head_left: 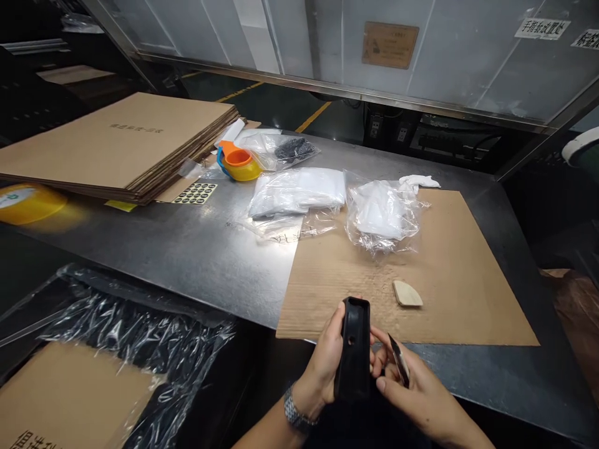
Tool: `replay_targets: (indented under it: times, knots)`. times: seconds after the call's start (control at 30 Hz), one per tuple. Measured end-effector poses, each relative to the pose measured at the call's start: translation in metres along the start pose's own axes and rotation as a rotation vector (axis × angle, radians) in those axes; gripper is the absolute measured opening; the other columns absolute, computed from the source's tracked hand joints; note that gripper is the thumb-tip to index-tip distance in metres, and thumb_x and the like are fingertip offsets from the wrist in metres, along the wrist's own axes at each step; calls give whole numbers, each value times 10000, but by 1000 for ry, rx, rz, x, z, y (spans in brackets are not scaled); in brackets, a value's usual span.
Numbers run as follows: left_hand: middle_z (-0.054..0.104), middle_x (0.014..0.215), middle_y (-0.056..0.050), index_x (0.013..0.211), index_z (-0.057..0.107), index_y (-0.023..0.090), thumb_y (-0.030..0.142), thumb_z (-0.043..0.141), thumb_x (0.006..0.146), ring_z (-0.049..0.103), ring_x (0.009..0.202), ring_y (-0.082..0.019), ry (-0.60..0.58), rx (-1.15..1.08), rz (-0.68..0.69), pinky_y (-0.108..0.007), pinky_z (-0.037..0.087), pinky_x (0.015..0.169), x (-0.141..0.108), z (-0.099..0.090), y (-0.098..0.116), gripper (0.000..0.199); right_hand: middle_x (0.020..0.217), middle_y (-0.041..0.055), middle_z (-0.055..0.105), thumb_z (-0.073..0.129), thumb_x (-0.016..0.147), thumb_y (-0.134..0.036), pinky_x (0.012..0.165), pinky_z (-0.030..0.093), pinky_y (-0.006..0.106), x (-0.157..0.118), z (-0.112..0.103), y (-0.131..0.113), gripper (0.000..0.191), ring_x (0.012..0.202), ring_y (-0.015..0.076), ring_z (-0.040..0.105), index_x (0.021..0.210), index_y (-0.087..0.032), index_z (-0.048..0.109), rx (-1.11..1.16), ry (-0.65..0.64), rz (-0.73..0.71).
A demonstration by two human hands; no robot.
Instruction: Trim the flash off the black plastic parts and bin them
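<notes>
My left hand (327, 358) is closed around a long black plastic housing (352, 349), a trough-like part with a raised rim and a small round hole. It is held upright, near the table's front edge. Just right of it, my right hand (406, 380) has its fingers curled round a thin, slightly curved dark piece with a pale face (399, 360); its exact kind I cannot make out. The right fingertips are close to the housing's right side; whether they touch it is unclear. Beyond the hands, a cream wedge-shaped pad (407, 294) lies on the cardboard sheet (468, 274).
Clear bags of white sheets (299, 190) and white pieces (381, 212) lie behind. An orange-and-yellow tape roll (241, 165), a sticker sheet (195, 193) and stacked cardboard (140, 137) are on the metal table (196, 249). A plastic-lined box (79, 386) stands at lower left.
</notes>
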State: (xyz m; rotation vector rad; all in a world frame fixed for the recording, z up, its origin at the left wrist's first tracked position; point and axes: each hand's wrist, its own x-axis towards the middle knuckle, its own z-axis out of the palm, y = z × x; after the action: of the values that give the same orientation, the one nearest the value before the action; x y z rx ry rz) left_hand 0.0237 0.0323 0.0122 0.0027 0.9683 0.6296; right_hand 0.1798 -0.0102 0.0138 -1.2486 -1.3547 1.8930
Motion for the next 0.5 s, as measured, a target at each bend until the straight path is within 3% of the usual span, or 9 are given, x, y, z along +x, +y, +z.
replay_targets:
  times: [0.17,0.37,0.43,0.5]
  knots:
    - [586,464,-65,650,605,103,636,301,828,549,375,-153,-58,-59,14,-237,428,388,1,1,-4,639,842,-11,527,573,806,-243,657,410,255,4,10,0,646,690,121,470,1383,-260,281,-215,101,-29]
    - [583,448,-84,612,608,70,623,250,846,554,370,-146,-74,-128,-79,-230,440,395,6,-4,-4,699,813,-2,539,526,839,-245,602,449,232,4,11,-2,546,653,113,512,1354,-233,345,-204,110,-75]
    - [597,467,-81,636,616,68,603,262,856,564,380,-143,-73,-149,-73,-220,437,389,9,-6,-3,678,755,-7,528,496,868,-250,559,443,218,1,11,-3,421,608,104,507,1285,-226,444,-298,206,-145]
    - [607,491,-69,640,609,82,584,269,864,571,391,-139,-68,-169,-66,-214,435,385,11,-8,-2,647,739,7,536,501,870,-216,550,449,218,-3,14,-4,315,608,109,526,1182,-216,544,-455,245,-317]
